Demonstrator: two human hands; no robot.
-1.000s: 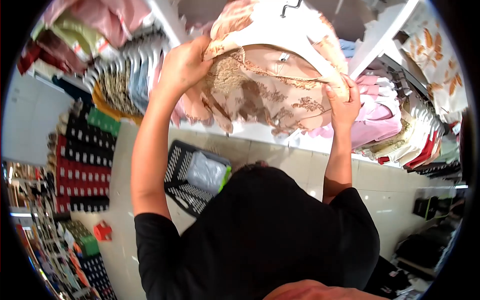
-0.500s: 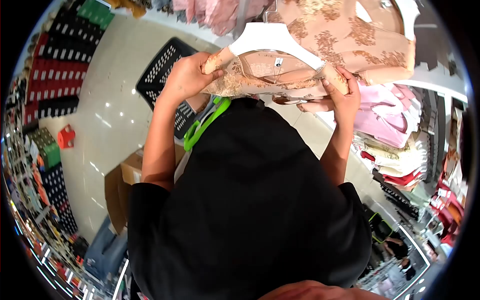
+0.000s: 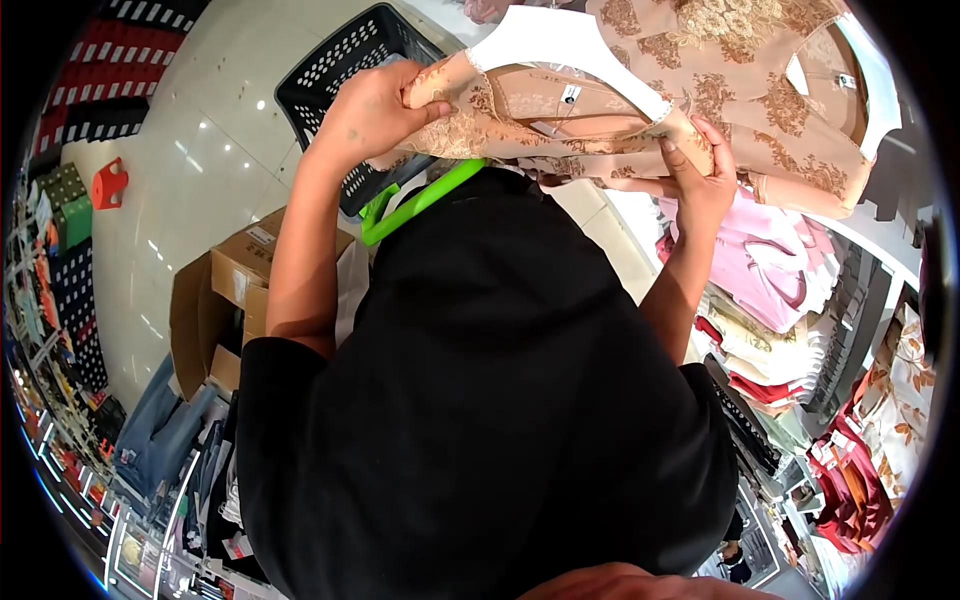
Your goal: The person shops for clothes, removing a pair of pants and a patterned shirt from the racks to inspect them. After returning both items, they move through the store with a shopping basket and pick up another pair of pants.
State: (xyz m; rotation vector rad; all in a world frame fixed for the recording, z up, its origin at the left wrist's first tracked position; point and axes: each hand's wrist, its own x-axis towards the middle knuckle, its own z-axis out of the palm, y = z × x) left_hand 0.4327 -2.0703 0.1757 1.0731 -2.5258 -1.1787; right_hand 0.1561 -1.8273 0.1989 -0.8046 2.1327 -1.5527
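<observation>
Shop floor: pale, glossy tiles [image 3: 215,150] dotted with reflected lights, running between stocked displays.
Nearest: the wearer's black T-shirt [image 3: 500,380], with both bare arms reaching forward.
Left hand [image 3: 378,112]: fingers curled round one shoulder of a patterned peach blouse [image 3: 470,130], thumb over the cloth.
Right hand [image 3: 705,178]: opposite shoulder pinched between thumb and fingers.
Blouse position: spread between the two hands in front of the chest, on a white hanger [image 3: 550,42], a tag [image 3: 571,93] inside its neckline. The hook meets the picture's top edge; whether it hangs on anything, I cannot tell.
Slip risk: a shoulder could slide off the hanger's sloping end if one hand tugged harder than the other.
Snag risk: loose cloth could catch on the green bar [image 3: 428,203] just below; contact there is unclear.
Neighbour at right: a second blouse [image 3: 755,130], similarly patterned; a sideways swing could tangle the two.
Beyond, left: a perforated black basket [image 3: 330,75] and an opened cardboard box [image 3: 190,320].
Beyond, right: pink garments [image 3: 755,250].
Farther off: a red stool [image 3: 103,190] on the tiles.
</observation>
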